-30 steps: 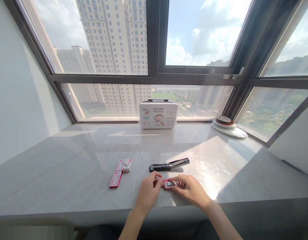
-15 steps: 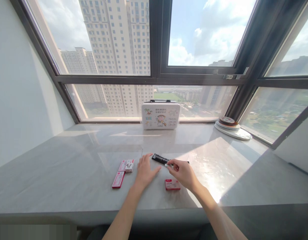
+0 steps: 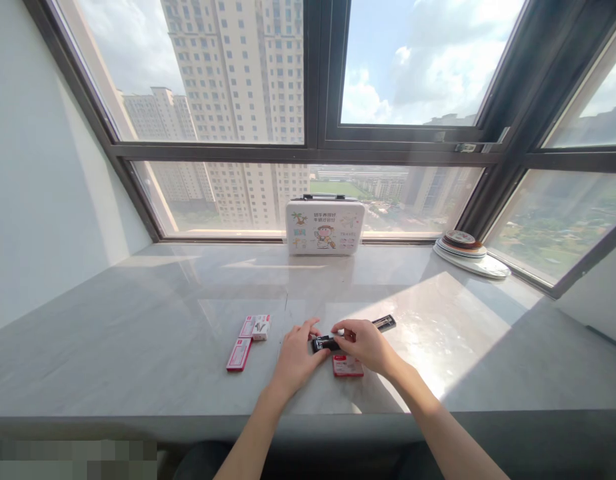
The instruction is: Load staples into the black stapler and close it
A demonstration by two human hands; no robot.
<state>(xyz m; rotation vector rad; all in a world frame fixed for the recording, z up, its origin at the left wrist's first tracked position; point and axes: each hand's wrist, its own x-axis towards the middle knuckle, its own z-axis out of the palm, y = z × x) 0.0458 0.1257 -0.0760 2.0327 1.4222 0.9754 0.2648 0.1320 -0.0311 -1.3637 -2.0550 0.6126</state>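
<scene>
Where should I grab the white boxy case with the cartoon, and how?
Probably by the narrow black handle, reaching down from above: the white boxy case stands upright with that handle on top. Coming from behind looks awkward, with the glass windowpane close there.

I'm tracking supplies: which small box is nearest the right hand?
The lone red box on the near side of the stapler; the other boxes sit grouped left of the left hand.
</scene>
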